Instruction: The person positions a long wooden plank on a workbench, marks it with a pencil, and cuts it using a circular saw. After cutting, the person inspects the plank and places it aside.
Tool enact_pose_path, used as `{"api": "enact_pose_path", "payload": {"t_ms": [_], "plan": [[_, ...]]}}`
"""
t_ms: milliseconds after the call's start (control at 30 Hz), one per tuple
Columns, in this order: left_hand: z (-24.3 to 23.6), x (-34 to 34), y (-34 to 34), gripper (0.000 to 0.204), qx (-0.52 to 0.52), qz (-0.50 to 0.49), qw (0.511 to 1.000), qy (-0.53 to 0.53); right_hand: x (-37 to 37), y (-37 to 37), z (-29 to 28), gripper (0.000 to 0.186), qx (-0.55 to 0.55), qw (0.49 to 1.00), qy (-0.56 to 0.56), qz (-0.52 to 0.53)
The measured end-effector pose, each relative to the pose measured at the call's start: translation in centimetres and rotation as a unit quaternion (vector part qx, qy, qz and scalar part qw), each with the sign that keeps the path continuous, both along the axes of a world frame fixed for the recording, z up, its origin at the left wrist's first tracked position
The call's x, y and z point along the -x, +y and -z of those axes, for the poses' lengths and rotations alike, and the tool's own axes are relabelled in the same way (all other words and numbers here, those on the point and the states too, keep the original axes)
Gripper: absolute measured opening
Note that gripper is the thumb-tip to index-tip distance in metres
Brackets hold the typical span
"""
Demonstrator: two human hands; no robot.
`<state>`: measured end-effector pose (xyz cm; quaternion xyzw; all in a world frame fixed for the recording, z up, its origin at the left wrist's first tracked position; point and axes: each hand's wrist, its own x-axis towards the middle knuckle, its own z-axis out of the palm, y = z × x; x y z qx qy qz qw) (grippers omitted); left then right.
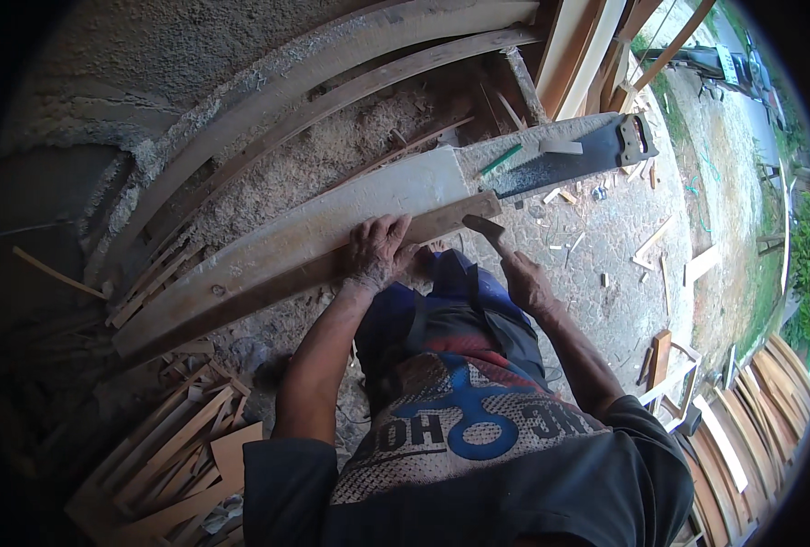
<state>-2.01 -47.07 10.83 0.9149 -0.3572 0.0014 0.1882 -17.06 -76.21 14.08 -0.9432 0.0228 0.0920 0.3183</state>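
A long brown wooden board [459,217] lies along the near edge of a pale, thick plank [332,219]. My left hand [379,248] is over the board around its middle, fingers bent across its top edge and resting toward the plank. My right hand [528,283] is closed around the handle of a hammer [484,226]. The hammer's dark head is beside the board's right end; whether they touch, I cannot tell. Past that end lies a handsaw [573,169] with a green pencil-like stick [500,159] and a small pale wood block [561,147] near it.
Sawdust and shavings [286,182] cover the area behind the plank. Offcuts [651,242] litter the floor at right. Wood scraps [177,456] are piled at lower left, stacked boards [769,392] at lower right. Tall timbers [578,55] stand at the back; a motorcycle [742,68] is outside.
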Motion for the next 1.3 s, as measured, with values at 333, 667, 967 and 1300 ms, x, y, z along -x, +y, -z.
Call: {"api": "enact_pose_path", "payload": {"t_ms": [333, 667, 967, 1300], "plan": [[-0.7, 0.0, -0.1, 0.062, -0.017, 0.006, 1.0, -0.002, -1.0, 1.1, 0.8, 0.059, -0.021, 0.997, -0.056, 0.04], [-0.4, 0.3, 0.0, 0.059, -0.037, 0.006, 0.999, -0.008, 0.7, 1.3, 0.8, 0.068, -0.008, 0.992, -0.125, -0.033], [0.5, 0.1, 0.2, 0.061, -0.045, 0.017, 0.999, -0.009, -0.6, 1.8, -1.1, 0.068, 0.01, 0.999, 0.032, -0.029], [-0.1, 0.1, -0.1, 0.06, -0.032, 0.001, 0.999, -0.004, 0.5, -2.3, -4.1, 0.059, 0.109, 0.993, 0.026, -0.021]]}}
